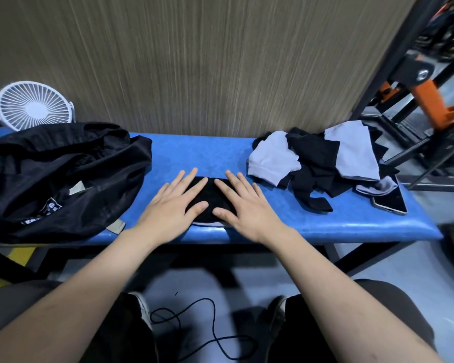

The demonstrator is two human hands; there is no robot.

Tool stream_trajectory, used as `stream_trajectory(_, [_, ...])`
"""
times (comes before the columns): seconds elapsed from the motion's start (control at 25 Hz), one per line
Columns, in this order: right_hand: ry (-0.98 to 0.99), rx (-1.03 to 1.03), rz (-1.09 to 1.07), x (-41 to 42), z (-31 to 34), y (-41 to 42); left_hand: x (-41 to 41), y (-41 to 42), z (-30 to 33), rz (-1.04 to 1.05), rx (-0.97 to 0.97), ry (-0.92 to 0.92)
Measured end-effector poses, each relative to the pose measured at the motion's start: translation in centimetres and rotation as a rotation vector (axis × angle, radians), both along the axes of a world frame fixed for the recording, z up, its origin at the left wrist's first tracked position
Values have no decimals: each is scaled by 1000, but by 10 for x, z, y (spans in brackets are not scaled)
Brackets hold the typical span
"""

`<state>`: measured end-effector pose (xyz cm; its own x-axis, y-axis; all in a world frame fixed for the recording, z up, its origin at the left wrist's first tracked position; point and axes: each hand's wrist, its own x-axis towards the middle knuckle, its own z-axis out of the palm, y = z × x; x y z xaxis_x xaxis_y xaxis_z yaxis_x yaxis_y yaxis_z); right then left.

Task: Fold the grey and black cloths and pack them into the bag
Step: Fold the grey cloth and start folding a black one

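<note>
Here we press a folded black cloth (pixel 210 199) flat at the middle of the blue bench (pixel 325 221), our left hand (pixel 174 205) and right hand (pixel 243 204) both spread with straight fingers, gripping nothing. The black bag (pixel 58 176) lies at nine o'clock, the heap of grey and black cloths (pixel 323 158) at two o'clock, over a phone (pixel 392 200).
</note>
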<state>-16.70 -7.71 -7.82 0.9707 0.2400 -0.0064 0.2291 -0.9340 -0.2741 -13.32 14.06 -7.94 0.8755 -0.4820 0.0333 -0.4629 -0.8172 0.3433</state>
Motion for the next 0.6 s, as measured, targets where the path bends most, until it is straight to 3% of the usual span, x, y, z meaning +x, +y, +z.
stream_trajectory(0.12, [94,-18,10,-1,-5,-1,0,3,-6,7,67,46])
stream_trajectory(0.36, [95,-5,18,-1,-2,-2,1,4,-2,10,50,41])
stream_trajectory(0.6, [-118,121,-47,-4,22,-18,4,-4,12,64,-25,-57])
